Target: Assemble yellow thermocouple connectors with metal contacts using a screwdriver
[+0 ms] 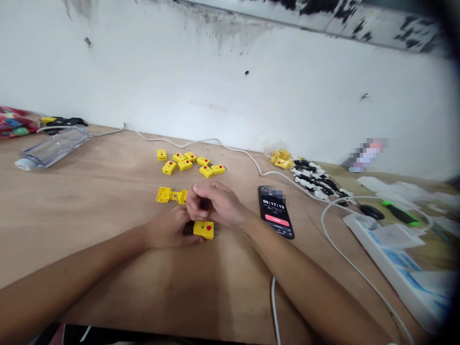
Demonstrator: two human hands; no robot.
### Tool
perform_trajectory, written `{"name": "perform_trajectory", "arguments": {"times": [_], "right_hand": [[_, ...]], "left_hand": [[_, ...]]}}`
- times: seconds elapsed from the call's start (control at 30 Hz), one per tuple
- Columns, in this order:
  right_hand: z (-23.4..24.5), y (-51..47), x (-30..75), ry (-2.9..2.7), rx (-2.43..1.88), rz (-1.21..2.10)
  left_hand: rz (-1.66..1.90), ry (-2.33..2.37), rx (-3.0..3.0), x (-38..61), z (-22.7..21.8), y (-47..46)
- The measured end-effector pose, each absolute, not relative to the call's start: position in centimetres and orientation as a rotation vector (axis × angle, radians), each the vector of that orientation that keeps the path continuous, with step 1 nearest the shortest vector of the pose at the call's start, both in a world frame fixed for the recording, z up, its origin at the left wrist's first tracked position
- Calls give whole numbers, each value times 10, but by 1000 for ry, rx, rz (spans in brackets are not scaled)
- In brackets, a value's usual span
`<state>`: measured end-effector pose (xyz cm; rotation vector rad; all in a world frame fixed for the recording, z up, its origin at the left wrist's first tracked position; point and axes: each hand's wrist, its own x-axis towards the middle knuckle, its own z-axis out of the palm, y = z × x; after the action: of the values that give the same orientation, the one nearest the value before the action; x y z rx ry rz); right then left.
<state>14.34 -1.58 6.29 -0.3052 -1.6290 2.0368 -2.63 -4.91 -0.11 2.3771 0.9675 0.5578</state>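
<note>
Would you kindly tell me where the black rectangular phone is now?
In the head view, the black rectangular phone lies right of centre on the brown wooden table, between the right hand and the white power strip.

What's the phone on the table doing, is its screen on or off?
On: the phone shows lit white digits reading 00:17:13 above a red bar.

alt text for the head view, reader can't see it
A person's left hand holds a yellow block with a red dot at a wooden table, the curled right hand close by. More yellow blocks lie beyond; a phone showing a timer lies to the right.
</note>
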Motion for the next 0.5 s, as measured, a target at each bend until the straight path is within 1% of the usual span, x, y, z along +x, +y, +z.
{"name": "perform_trajectory", "arguments": {"times": [0.07,0.13,0.3,0.4,0.5], "right_hand": [[73,-24,144,-1733,-590,1895],[76,-35,143,-1740,-744,1731],[61,-58,129,-1281,-761,1518],[56,-52,123,-1256,-737,1593],[58,-35,127,-1453,-481,1914]], "left_hand": [[562,975,2413,-27,-2,-49],[593,926,2431,-27,-3,-48],[690,825,2397,-26,-7,-46],[682,835,2388,-26,-7,-48],[684,893,2397,-27,-6,-49]]}}
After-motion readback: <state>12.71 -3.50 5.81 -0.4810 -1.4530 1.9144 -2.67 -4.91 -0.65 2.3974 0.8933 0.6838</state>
